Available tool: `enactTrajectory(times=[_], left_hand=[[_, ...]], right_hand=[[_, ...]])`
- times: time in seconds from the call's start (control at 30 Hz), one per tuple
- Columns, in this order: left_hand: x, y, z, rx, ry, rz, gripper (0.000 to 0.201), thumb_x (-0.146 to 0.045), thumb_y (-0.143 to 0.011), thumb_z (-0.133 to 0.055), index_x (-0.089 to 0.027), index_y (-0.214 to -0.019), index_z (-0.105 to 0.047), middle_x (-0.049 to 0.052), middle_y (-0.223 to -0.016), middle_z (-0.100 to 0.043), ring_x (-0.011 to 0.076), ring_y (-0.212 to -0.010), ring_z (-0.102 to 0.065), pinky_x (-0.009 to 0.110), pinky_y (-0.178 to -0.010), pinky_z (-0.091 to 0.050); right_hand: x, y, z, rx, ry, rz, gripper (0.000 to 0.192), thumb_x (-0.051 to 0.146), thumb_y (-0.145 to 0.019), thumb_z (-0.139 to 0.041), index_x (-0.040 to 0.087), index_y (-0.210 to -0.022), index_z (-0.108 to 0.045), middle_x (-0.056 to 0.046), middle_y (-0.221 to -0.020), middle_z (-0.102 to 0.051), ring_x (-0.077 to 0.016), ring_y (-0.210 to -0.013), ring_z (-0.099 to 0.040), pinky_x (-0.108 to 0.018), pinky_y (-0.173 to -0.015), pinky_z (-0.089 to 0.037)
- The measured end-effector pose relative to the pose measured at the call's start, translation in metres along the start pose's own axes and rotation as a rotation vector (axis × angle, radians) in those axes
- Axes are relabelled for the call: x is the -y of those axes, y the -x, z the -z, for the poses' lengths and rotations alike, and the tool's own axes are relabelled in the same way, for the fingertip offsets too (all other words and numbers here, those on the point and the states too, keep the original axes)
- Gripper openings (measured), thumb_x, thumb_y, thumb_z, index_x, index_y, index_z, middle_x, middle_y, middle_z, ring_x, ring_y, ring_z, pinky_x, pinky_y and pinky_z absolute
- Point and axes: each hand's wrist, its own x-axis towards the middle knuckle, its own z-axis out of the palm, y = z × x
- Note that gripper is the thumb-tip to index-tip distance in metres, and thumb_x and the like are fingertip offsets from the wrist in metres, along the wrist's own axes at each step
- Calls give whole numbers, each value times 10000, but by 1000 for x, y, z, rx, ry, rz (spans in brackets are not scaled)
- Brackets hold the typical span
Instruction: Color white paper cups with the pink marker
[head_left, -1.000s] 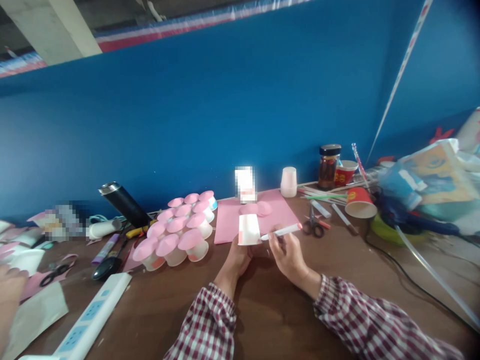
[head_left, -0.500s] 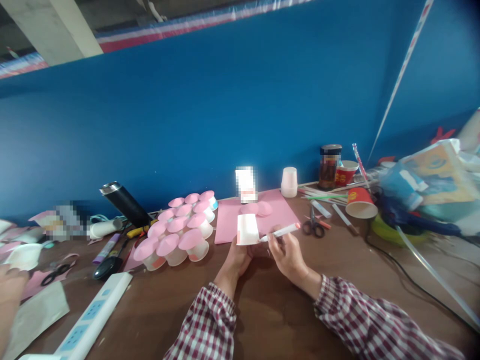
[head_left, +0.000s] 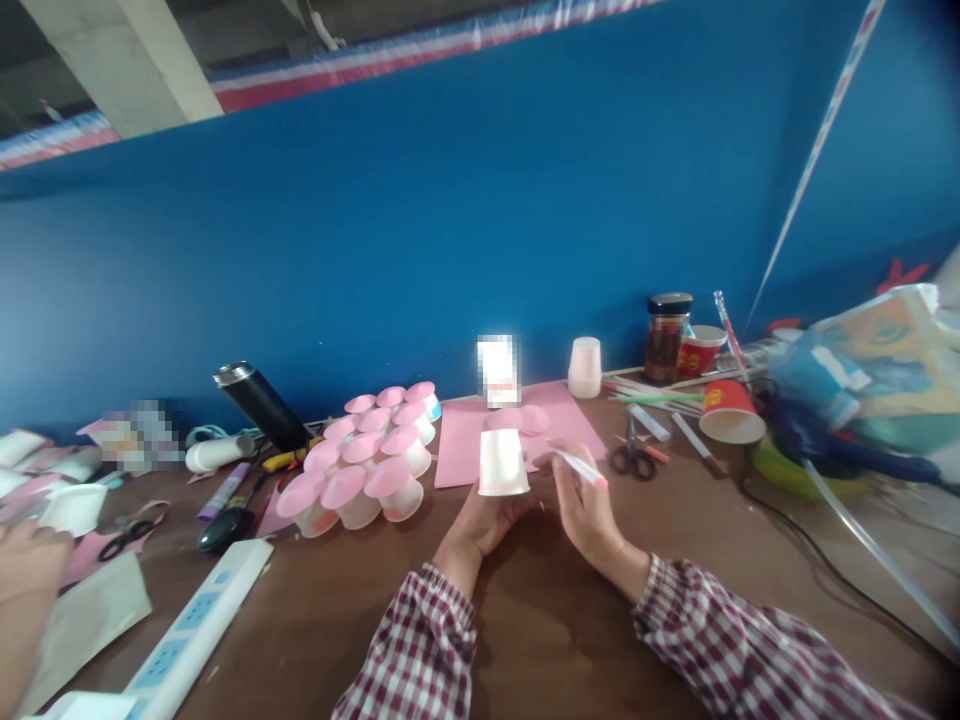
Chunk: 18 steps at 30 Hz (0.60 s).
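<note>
A brown table (head_left: 540, 620) runs along a blue wall. The left hand (head_left: 484, 520) grips an upturned white cup (head_left: 502, 463); the right hand (head_left: 589, 505) pinches a marker (head_left: 579, 466) beside it. Left of them cluster pink-topped cups (head_left: 367, 460), seemingly finished; this one lacks a pink top.

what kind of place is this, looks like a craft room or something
Probably a craft worktable against a blue wall: scissors, pink paper, a cluster of pink-topped cups. The left hand holds a white cup, the right hand a marker.

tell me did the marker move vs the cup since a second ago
Yes. The marker in the right hand swung its tip off the cup, now pointing toward the scissors.
</note>
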Motion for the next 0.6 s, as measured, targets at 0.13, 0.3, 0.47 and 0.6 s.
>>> enactTrajectory(times=[0.13,0.3,0.47,0.6], left_hand=[[0,2,0,-16,-60,34,278,-234,-687,-798,-174,-939,-697,25,-798,-648,111,-705,-598,232,-658,-513],[1,4,-4,-32,-93,37,282,-273,-702,-790,-172,-947,-694,38,-818,-657,124,-724,-606,251,-680,-508],[-1,6,-12,79,-136,39,368,-346,-763,-737,-168,-1078,-671,101,-969,-661,181,-818,-614,298,-716,-503],[2,5,-13,67,-157,55,349,-307,-761,-744,-170,-1073,-671,82,-937,-643,152,-794,-589,260,-671,-479]], right_hand=[[2,-1,1,66,-74,-52,311,393,-914,-540,188,-1148,-548,-117,-1095,-639,-246,-1006,-642,-367,-815,-553],[6,-2,1,133,-185,-178,393,434,-869,-593,174,-1157,-535,-115,-1068,-658,-231,-949,-667,-333,-758,-575],[4,-2,1,186,-225,-208,458,466,-839,-623,168,-1177,-541,-113,-1057,-652,-248,-975,-641,-352,-793,-558],[3,-1,0,207,-278,-216,459,485,-846,-616,184,-1187,-550,-89,-1023,-651,-237,-934,-635,-331,-771,-550]])
